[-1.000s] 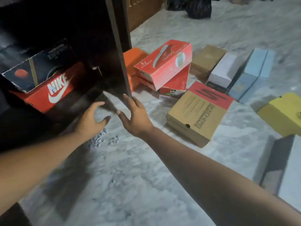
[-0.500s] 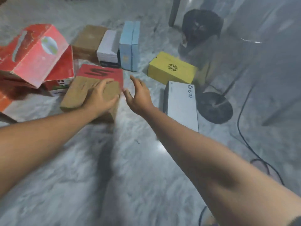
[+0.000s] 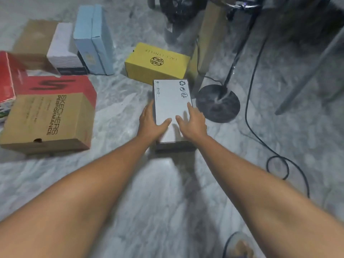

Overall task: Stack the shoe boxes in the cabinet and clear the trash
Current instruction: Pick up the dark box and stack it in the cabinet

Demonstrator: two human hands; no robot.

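- Shoe box of red glossy card (image 3: 7,77) sits at the frame's nine o'clock edge, partly cut off.
- Brown cardboard shoe box with a red end (image 3: 50,118), printed SKECHERS PERFORMANCE, lies flat on the grey marble floor (image 3: 167,192), just beside the red one.
- At eleven o'clock, a plain brown cardboard box (image 3: 35,37), a white box (image 3: 62,51) and a pale blue box (image 3: 95,40) stand side by side, close together.
- Yellow cardboard box with a black emblem (image 3: 156,62) lies at twelve o'clock.
- White-topped dark shoe box (image 3: 171,101) lies on the floor at centre, just beside the yellow one, at its six o'clock.
- Left hand (image 3: 150,123) grips this box's left side, thumb on the top.
- Right hand (image 3: 193,123) grips its right side, thumb also on the top.
- Round black stand base (image 3: 217,103) rests near the held box, at its three o'clock.
- Black cable (image 3: 260,136) loops over the floor farther right.
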